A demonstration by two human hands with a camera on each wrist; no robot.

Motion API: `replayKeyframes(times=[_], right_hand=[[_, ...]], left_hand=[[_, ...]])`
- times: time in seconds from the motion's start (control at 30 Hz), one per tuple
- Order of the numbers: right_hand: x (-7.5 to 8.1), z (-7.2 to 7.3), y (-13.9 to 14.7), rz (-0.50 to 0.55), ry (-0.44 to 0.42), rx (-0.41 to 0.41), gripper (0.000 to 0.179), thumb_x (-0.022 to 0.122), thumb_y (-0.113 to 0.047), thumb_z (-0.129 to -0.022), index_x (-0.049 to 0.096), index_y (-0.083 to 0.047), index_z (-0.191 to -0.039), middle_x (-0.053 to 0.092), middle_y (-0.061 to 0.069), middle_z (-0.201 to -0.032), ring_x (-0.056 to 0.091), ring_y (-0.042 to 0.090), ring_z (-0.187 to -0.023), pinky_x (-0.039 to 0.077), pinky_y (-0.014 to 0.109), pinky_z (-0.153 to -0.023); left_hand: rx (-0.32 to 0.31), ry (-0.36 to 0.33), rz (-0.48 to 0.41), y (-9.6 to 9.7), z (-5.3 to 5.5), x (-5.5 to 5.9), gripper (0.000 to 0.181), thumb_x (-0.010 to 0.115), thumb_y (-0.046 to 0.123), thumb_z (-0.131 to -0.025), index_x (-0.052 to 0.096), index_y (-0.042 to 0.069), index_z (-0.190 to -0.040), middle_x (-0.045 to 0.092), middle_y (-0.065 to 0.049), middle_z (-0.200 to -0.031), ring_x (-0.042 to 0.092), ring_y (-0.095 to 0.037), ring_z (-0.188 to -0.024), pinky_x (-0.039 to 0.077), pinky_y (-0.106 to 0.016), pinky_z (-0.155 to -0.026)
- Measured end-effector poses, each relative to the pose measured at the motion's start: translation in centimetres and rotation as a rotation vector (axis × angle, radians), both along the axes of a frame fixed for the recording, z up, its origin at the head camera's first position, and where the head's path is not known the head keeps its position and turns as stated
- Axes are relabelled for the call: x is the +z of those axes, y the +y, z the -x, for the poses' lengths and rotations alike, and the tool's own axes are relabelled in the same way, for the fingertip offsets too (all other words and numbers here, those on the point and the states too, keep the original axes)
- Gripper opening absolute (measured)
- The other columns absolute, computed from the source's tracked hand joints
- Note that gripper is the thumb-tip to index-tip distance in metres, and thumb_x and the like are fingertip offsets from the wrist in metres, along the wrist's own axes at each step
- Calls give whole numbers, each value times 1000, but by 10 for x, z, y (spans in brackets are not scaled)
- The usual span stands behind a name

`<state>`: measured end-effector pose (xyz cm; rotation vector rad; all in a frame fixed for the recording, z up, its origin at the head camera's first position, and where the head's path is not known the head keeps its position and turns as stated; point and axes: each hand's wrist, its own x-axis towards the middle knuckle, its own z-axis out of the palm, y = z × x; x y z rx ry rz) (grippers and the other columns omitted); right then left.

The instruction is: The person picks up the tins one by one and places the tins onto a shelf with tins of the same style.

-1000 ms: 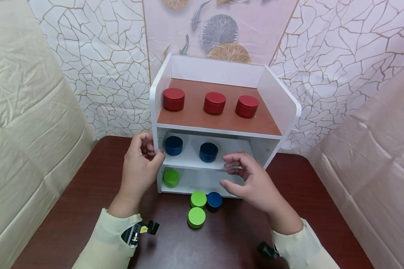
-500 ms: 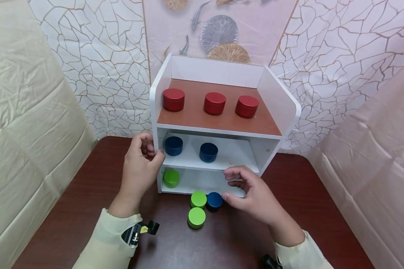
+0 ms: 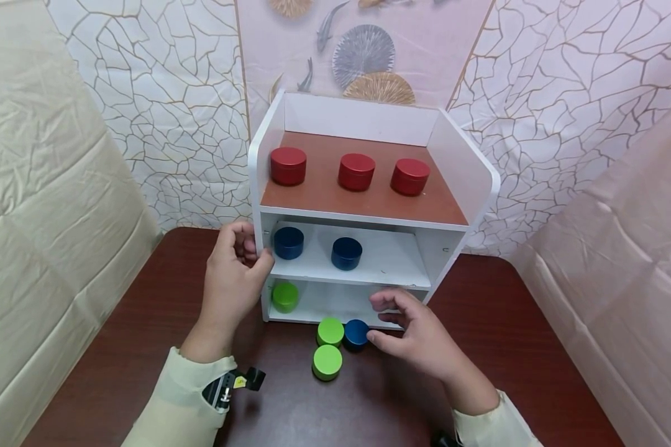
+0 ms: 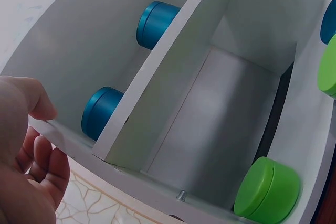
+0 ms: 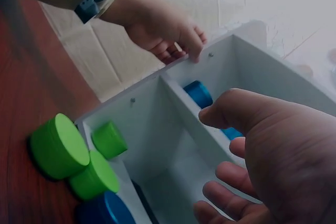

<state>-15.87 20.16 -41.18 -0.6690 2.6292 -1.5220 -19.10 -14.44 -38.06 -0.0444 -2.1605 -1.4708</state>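
My left hand holds the left side panel of a white shelf unit, thumb at the front edge and curled fingers outside. In the left wrist view that thumb lies over the panel's edge. My right hand hovers before the bottom shelf, fingers loosely bent and nothing held. Its thumb tip is close beside a blue tin on the table; whether they touch, I cannot tell. Two green tins, one farther back and one nearer, stand beside it. Another green tin sits on the bottom shelf's left.
Two blue tins, a left one and a middle one, stand on the middle shelf. Three red tins line the brown top board. The dark wooden table carries the unit, with fabric walls around.
My right hand has come down from before the middle shelf to the bottom shelf's level, close to the loose blue tin. My left hand stays at the side panel.
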Motion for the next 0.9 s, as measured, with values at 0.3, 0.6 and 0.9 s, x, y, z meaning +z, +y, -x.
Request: replayKeyframes(times=[0.3, 0.6, 0.9], right_hand=[[-17, 7, 3, 3, -50, -3, 64, 94, -13, -90, 63, -5, -146, 69, 19, -140, 68, 44, -131, 60, 47, -113], [-34, 13, 4, 8, -59, -11, 66, 94, -13, -89, 64, -6, -147, 67, 24, -142, 66, 46, -133, 59, 46, -114], [-46, 18, 3, -29, -62, -20, 67, 94, -15, -90, 63, -5, -148, 68, 22, -142, 67, 35, -132, 59, 47, -114]], left_hand=[[-5, 1, 1, 1, 0, 1, 40, 75, 14, -102, 56, 15, -137, 57, -8, -106, 57, -20, -95, 51, -18, -77], [-6, -3, -4, 0, 0, 0, 40, 75, 14, -102, 56, 16, -137, 57, -8, -107, 57, -20, -96, 51, -18, -78], [1, -3, -5, 0, 0, 1, 40, 75, 14, -101, 56, 16, -136, 57, -8, -106, 57, -20, -96, 51, -19, -78]])
